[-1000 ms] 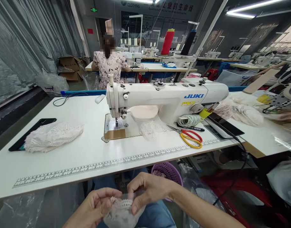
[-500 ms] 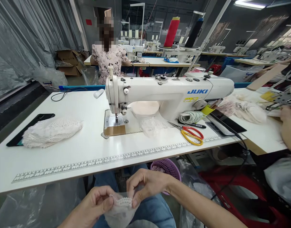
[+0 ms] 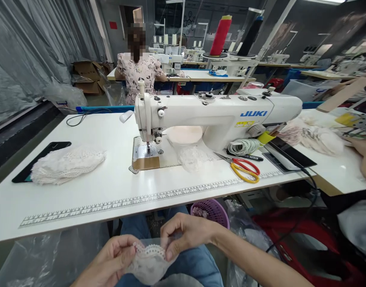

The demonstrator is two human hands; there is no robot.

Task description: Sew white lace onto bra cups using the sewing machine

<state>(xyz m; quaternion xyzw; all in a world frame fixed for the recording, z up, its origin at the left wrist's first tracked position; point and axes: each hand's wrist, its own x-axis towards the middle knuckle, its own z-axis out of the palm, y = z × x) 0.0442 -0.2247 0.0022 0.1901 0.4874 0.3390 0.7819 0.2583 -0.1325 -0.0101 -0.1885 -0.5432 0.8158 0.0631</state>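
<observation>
Down over my lap, my left hand and right hand both pinch the lace piece, fingertips closed on its scalloped edge. That edge runs side to side between my hands, and the rest hangs toward me, cup-shaped I think. Further out there's the purple basket under the white table, then the scissors and the sewing machine.

My white table holds a sewing machine in the middle, a pile of white lace lying partly on a black phone at my left, and scissors, a coil of white cord and a small lace heap by the machine.
</observation>
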